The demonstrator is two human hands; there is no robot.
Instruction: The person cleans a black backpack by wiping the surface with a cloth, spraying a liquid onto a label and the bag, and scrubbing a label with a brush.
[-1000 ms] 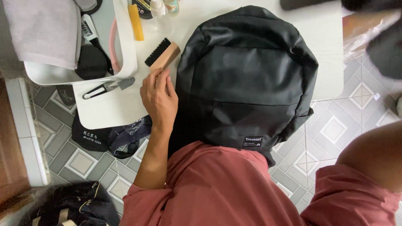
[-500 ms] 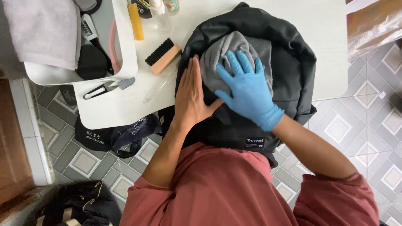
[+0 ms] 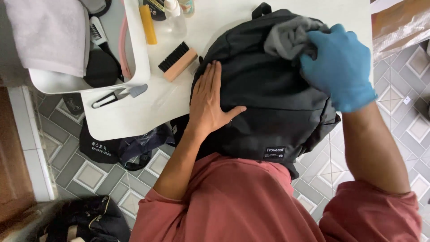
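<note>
A white table [image 3: 134, 116] over grey patterned floor tiles carries a black backpack [image 3: 264, 98], which overhangs the near edge against the person's lap. The bare left hand [image 3: 210, 101] is laid flat on the backpack's left side, fingers spread, gripping nothing. Since a moment ago the gloved right hand [image 3: 340, 67] has been moved from the middle of the backpack to its upper right, where a grey cloth [image 3: 291, 36] is bunched and clamped in its fingers; the wiping appears carried further across the fabric. A brush [image 3: 178, 62] lies just beside the backpack, with a white tray [image 3: 139, 58] further left.
</note>
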